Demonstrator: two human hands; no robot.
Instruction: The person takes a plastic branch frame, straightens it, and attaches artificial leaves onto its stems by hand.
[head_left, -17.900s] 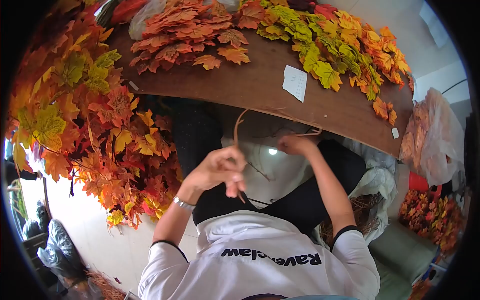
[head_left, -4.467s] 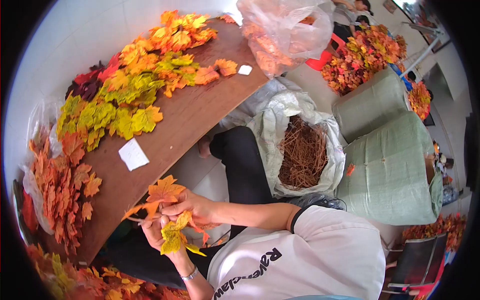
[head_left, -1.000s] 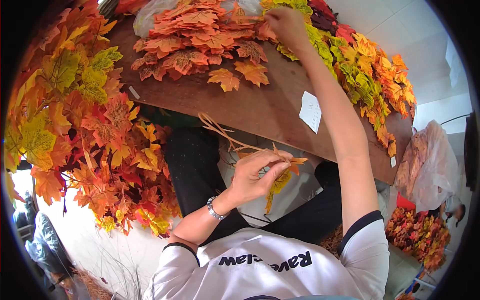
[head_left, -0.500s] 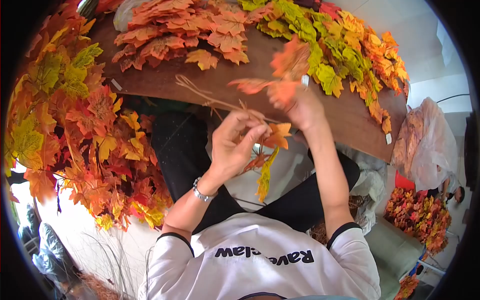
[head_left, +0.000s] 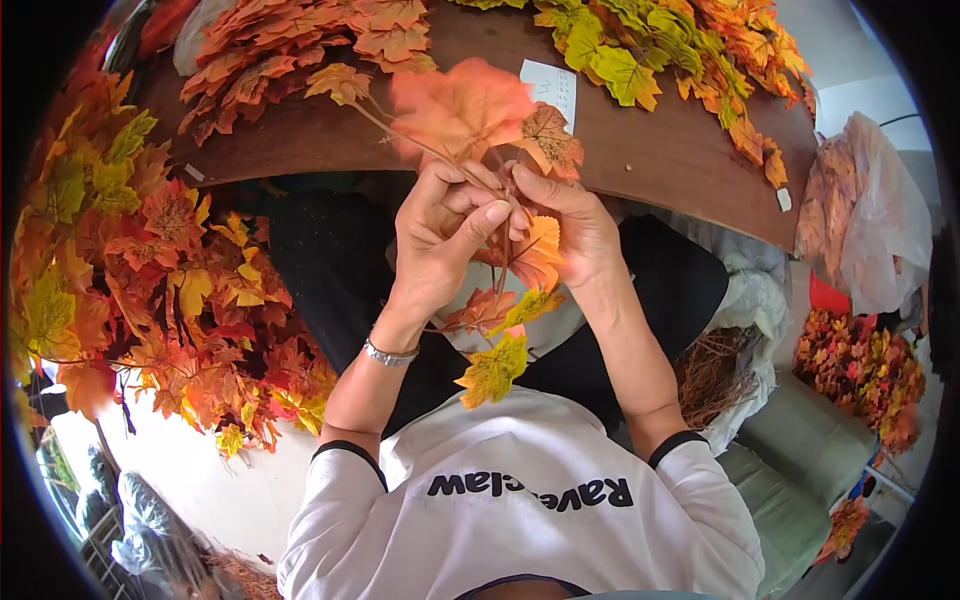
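Note:
My left hand (head_left: 435,235), with a metal band on its wrist, pinches the thin brown stem (head_left: 410,145) of an artificial maple leaf garland. Against it, the fingers of my right hand (head_left: 580,230) close on the same stem; their exact grip is partly hidden. Just above the hands spreads a blurred orange-red leaf (head_left: 465,110), with a speckled orange leaf (head_left: 552,140) to its right. Below the fingers hang an orange leaf (head_left: 540,252) and a yellow-green leaf (head_left: 493,370).
The brown table (head_left: 690,180) carries piles of orange leaves (head_left: 260,60) and green-yellow leaves (head_left: 620,70), plus a white paper (head_left: 548,88). Left of my legs stands a large mass of leaf garlands (head_left: 170,260). A clear plastic bag (head_left: 880,210) is at the right.
My right hand has moved down and left to meet my left hand, bringing orange leaves to the stem. The white paper now shows, and the view has shifted slightly.

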